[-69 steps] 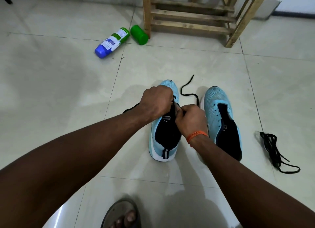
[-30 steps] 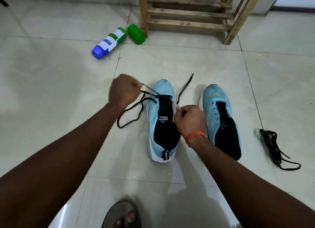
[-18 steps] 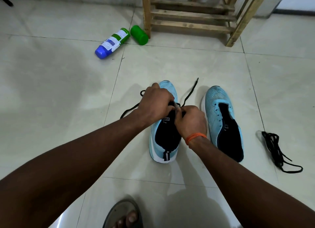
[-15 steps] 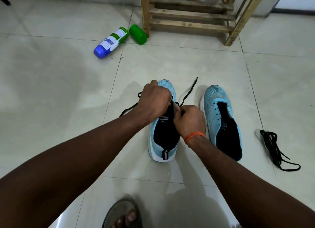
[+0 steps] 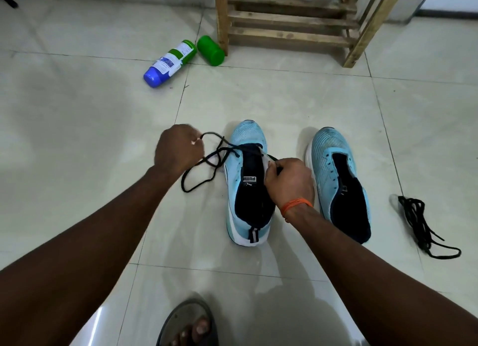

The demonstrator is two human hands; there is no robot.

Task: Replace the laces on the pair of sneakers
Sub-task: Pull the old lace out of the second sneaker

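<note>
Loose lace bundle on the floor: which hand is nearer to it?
Right. The right hand pinches the threaded lace over the left sneaker, the right sneaker lying between it and the bundle; the left hand grips that lace farther left.

Both bare forearms reach forward and down, the left stretched further out. The left hand (image 5: 178,149) is fisted, knuckles up, pinching the black lace (image 5: 207,162). The right hand (image 5: 289,180), an orange thread (image 5: 296,204) round its wrist, curls inward, thumb and fingertips pinching the same lace
</note>
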